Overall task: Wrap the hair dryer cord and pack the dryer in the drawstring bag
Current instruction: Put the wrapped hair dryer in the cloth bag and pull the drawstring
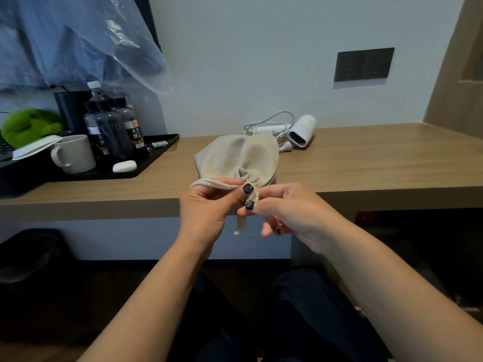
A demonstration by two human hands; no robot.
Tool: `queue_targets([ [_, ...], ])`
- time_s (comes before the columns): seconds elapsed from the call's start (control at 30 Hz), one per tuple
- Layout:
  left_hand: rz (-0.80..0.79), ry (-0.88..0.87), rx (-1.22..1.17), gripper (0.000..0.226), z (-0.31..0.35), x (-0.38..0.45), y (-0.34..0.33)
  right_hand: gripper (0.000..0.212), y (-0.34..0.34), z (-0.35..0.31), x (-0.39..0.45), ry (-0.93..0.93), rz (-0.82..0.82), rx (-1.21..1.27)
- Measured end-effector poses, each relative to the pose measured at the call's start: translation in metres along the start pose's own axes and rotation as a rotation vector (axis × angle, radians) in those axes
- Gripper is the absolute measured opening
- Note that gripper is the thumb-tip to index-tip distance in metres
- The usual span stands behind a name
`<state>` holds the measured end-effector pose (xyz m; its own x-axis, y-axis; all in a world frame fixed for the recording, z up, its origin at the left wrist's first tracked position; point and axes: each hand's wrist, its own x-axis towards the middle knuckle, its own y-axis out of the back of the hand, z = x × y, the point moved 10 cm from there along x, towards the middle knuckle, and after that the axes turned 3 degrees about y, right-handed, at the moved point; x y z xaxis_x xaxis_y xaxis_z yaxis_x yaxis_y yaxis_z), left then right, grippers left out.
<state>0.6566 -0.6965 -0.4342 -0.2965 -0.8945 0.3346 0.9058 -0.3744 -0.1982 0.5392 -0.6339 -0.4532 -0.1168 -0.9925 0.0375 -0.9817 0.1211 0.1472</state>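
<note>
Looking through the head view: drawstring bag [236, 158] lying flat near the front edge of the desk [366, 163], mouth cinched and pointing this way. Left hand [206, 205] pinching one loop of the drawstring [211, 183], right hand [285, 207] pinching the other tail just beside it, both clamped on cord, nothing loose. Hair dryer [303, 133] sitting just behind the bag, near the wall, cord [271, 121] piled loosely beside it and not wrapped yet, plug [286, 147] lying next to the bag's far corner. Black tray [156, 158] with bottles [112, 126] and a mug [74, 154] off to the left of the bag.

Probably loosening the mouth right now. Best bet: ease off the strings, hook fingers into the gathered neck and spread it wide and even, no yanking one tail only. Then coil the cord before stuffing anything in.
</note>
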Motion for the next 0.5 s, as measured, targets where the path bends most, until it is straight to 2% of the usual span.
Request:
queue_targets([
  [0.17, 0.003, 0.014, 0.009, 0.017, -0.002, -0.001, 0.002, 0.018, 0.003, 0.003, 0.003, -0.019, 0.037, -0.057],
  [0.27, 0.002, 0.015, 0.019, 0.012, -0.003, -0.002, 0.002, 0.022, 0.010, 0.002, 0.006, -0.007, 0.125, -0.178],
  [0.37, -0.009, -0.002, 0.011, 0.012, -0.003, -0.005, 0.000, 0.010, 0.017, -0.009, 0.006, 0.123, 0.257, -0.361],
  [0.5, 0.019, -0.012, -0.041, 0.012, -0.003, -0.008, 0.003, 0.012, 0.016, -0.024, 0.001, 0.334, 0.400, -0.609],
])
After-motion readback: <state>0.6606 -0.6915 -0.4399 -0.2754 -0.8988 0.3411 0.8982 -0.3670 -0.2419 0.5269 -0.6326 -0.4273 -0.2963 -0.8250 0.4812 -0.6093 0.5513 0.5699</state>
